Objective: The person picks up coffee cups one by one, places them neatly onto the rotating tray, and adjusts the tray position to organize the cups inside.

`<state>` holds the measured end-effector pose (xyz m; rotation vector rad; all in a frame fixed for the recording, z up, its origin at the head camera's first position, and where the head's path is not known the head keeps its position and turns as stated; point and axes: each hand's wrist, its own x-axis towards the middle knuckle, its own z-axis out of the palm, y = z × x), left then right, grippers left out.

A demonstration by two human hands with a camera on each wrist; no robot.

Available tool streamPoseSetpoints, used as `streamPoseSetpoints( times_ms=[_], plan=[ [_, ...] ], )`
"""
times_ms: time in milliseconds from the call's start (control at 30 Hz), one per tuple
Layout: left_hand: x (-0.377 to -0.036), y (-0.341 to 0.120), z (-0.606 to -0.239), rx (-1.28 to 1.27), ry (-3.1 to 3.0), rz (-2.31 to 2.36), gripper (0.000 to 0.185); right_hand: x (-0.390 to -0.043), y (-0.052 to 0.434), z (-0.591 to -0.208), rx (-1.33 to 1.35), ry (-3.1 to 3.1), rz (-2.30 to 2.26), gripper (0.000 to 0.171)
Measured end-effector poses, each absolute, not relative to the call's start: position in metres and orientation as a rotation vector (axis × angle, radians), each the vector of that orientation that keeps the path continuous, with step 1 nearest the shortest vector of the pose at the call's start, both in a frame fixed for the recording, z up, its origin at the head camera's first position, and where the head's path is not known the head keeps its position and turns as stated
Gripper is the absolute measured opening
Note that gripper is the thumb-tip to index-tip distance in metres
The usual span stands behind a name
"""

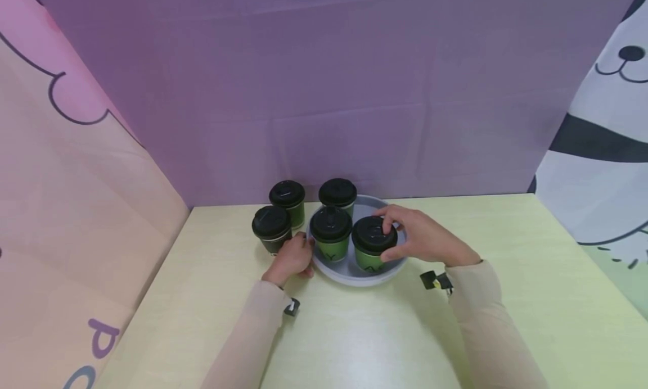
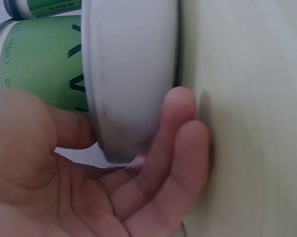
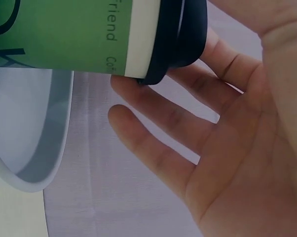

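A round grey-white tray [image 1: 349,280] carries three green paper coffee cups with black lids. My left hand [image 1: 292,258] grips the tray's left edge, thumb over the rim and fingers against the outer side, as the left wrist view shows. At the tray's right side, my right hand [image 1: 424,237] holds the front right coffee cup [image 1: 368,261] around its lid, with thumb and fingers on opposite sides. Beside that cup stands a second coffee cup [image 1: 332,250], and a third coffee cup [image 1: 338,192] is behind them. In the right wrist view, the held cup [image 3: 64,34] partly overlaps the tray [image 3: 57,163].
Left of the tray, a dark coffee cup [image 1: 273,227] and a green coffee cup [image 1: 296,216] stand on the pale table [image 1: 344,333]. A purple cloth wall [image 1: 324,96] rises at the table's back edge, and printed cloths hang on both sides.
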<state>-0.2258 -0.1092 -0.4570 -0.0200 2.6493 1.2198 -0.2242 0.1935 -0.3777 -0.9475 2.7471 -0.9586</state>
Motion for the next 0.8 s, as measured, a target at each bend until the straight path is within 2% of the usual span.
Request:
streamPoseSetpoints(
  times_ms=[367,433,600,800],
  plan=[
    [-0.222,-0.114,-0.45,0.053,2.567,1.203,0.028,-0.223,0.196,-0.375,-0.987,2.709,-1.043,0.043],
    [-0.223,-0.114,-0.451,0.058,2.558,1.203,0.027,-0.224,0.198,-0.375,-0.977,2.711,-1.106,0.038],
    [-0.223,-0.115,-0.452,0.07,2.564,1.198,0.027,-0.23,0.204,-0.377,-0.896,2.866,-1.205,0.014],
    [-0.224,-0.114,-0.453,0.061,2.593,1.188,0.031,-0.238,0.211,-0.386,-0.722,3.012,-1.144,0.013]
  ],
)
